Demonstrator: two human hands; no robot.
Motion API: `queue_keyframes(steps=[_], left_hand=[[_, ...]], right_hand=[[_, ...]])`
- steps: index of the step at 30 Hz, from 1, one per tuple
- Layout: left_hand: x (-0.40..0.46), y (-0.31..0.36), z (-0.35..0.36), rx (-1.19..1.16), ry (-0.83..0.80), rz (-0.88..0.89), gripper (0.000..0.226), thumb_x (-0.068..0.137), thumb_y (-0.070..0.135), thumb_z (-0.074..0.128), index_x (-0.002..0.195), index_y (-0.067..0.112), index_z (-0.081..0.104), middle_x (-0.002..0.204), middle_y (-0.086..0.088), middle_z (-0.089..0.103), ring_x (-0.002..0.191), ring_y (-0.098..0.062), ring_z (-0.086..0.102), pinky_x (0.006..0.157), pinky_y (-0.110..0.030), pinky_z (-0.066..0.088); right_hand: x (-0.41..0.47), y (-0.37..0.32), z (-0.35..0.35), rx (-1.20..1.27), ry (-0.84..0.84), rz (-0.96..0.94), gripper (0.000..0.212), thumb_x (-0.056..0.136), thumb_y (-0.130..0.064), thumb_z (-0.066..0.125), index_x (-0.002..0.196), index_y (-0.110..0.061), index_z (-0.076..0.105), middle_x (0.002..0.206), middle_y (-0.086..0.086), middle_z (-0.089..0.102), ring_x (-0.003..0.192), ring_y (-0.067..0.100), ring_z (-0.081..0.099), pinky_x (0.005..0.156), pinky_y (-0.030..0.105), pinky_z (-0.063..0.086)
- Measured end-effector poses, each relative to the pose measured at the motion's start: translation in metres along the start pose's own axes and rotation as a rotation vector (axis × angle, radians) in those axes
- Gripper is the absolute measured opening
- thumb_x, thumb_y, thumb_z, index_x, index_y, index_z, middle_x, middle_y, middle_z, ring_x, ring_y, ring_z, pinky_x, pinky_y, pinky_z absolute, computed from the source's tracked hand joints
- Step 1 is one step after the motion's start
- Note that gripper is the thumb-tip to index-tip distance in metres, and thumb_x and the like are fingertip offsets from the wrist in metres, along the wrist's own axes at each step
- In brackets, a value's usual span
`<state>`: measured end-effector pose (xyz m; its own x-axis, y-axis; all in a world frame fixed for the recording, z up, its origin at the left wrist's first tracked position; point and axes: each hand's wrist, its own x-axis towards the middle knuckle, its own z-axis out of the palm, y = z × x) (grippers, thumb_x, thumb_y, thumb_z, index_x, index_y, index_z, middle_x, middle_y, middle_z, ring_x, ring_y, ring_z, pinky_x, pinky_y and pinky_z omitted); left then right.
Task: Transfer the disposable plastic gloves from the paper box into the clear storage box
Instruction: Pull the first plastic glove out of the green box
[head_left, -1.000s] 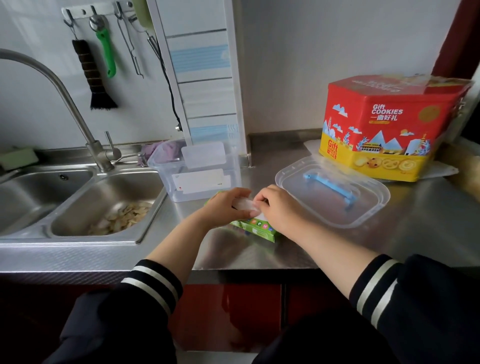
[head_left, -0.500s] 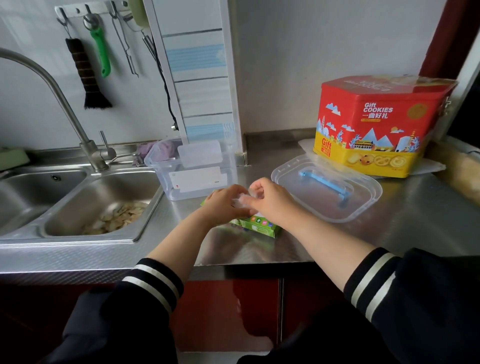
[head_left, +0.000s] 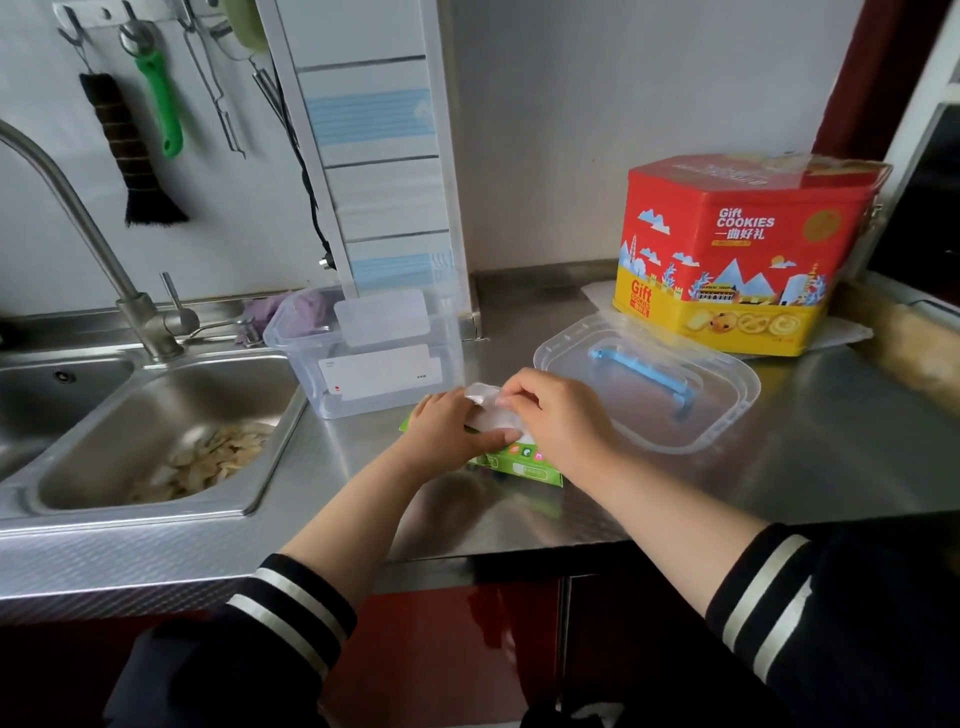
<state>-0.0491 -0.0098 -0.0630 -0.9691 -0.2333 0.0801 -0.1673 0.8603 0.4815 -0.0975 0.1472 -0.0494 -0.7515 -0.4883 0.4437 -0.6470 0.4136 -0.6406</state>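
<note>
A small green paper box (head_left: 524, 463) lies on the steel counter in front of me. My left hand (head_left: 449, 426) presses down on its left side. My right hand (head_left: 558, 421) pinches a wad of thin clear plastic gloves (head_left: 491, 408) that stick up out of the box between both hands. The clear storage box (head_left: 363, 353) stands open just behind my left hand, beside the sink, with white labels on its front. Its clear lid (head_left: 649, 384) with a blue handle lies upside up to the right.
A double steel sink (head_left: 156, 431) with food scraps and a tall tap (head_left: 78, 218) is on the left. A red and yellow cookie tin (head_left: 737, 254) stands at the back right. Utensils hang on the wall (head_left: 150, 88). The counter edge (head_left: 467, 551) runs just below my forearms.
The wad of gloves has come further up out of the green box between my hands. My left hand now lies flatter on the box.
</note>
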Motion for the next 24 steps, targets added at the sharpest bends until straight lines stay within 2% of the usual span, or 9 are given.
queue_keyframes(steps=[2,6,9,11,13,15,19,21,24], left_hand=[[-0.001,0.006,0.003,0.035,0.026,0.032,0.042,0.080,0.057,0.067,0.087,0.020,0.049,0.081,0.010,0.047,0.089,-0.019,0.049,0.081,-0.029,0.031],[-0.001,0.007,0.009,0.037,0.098,0.103,0.051,0.079,0.062,0.066,0.112,0.023,0.061,0.102,0.008,0.058,0.109,-0.017,0.052,0.095,-0.032,0.033],[-0.003,0.003,0.012,0.104,0.164,0.119,0.056,0.077,0.069,0.060,0.112,0.026,0.062,0.100,0.011,0.058,0.110,-0.016,0.051,0.092,-0.030,0.030],[-0.002,0.002,0.010,0.158,0.172,0.137,0.071,0.071,0.083,0.049,0.115,0.029,0.063,0.101,0.010,0.062,0.109,-0.017,0.051,0.088,-0.028,0.028],[0.002,0.002,0.008,0.220,0.147,0.173,0.088,0.061,0.091,0.030,0.118,0.032,0.062,0.106,0.009,0.064,0.110,-0.018,0.049,0.085,-0.028,0.026],[0.005,0.002,0.004,0.242,0.065,0.172,0.087,0.062,0.091,0.032,0.123,0.036,0.060,0.108,0.010,0.061,0.117,-0.017,0.045,0.086,-0.028,0.022],[0.007,0.004,0.000,0.205,-0.004,0.146,0.055,0.079,0.071,0.055,0.121,0.035,0.059,0.118,0.008,0.059,0.123,-0.018,0.039,0.093,-0.031,0.022],[0.007,0.005,0.002,0.193,-0.004,0.128,0.054,0.079,0.070,0.055,0.116,0.031,0.058,0.119,0.007,0.059,0.123,-0.019,0.040,0.096,-0.032,0.023],[0.008,0.006,0.005,0.170,-0.011,0.106,0.058,0.078,0.071,0.054,0.123,0.034,0.056,0.126,0.007,0.056,0.124,-0.020,0.041,0.102,-0.038,0.028]], right_hand=[[-0.001,0.003,-0.002,0.049,0.025,0.050,0.008,0.090,-0.025,0.063,0.085,-0.020,0.068,0.079,-0.010,0.066,0.074,0.013,0.057,0.065,0.028,0.043],[0.006,0.009,-0.006,0.125,0.026,0.205,0.003,0.089,-0.027,0.066,0.088,-0.025,0.065,0.082,-0.014,0.063,0.080,0.012,0.059,0.072,0.028,0.047],[0.008,0.010,-0.008,0.246,-0.044,0.333,0.036,0.083,-0.033,0.073,0.114,-0.020,0.059,0.104,-0.011,0.058,0.096,0.012,0.059,0.084,0.028,0.050],[0.006,0.012,-0.007,0.196,-0.095,0.380,0.035,0.081,-0.031,0.076,0.108,-0.018,0.057,0.100,-0.009,0.057,0.088,0.011,0.057,0.072,0.013,0.046],[0.003,0.013,-0.005,0.079,-0.099,0.373,0.018,0.084,-0.027,0.073,0.081,-0.022,0.055,0.082,-0.008,0.055,0.074,0.013,0.054,0.057,0.012,0.045],[0.004,0.014,-0.001,0.010,-0.065,0.321,0.020,0.087,-0.023,0.069,0.072,-0.022,0.056,0.076,-0.007,0.053,0.072,0.017,0.053,0.063,0.028,0.047],[0.005,0.006,0.001,-0.083,-0.028,0.147,0.009,0.089,-0.014,0.062,0.082,-0.015,0.069,0.082,-0.006,0.054,0.076,0.019,0.051,0.066,0.031,0.039],[0.007,0.002,0.000,-0.120,-0.044,0.094,0.013,0.090,-0.013,0.059,0.087,-0.016,0.071,0.084,-0.008,0.056,0.077,0.018,0.053,0.066,0.030,0.039],[0.010,0.001,-0.002,-0.131,-0.055,0.070,0.012,0.090,-0.015,0.061,0.089,-0.019,0.071,0.084,-0.010,0.059,0.077,0.016,0.055,0.064,0.028,0.041]])
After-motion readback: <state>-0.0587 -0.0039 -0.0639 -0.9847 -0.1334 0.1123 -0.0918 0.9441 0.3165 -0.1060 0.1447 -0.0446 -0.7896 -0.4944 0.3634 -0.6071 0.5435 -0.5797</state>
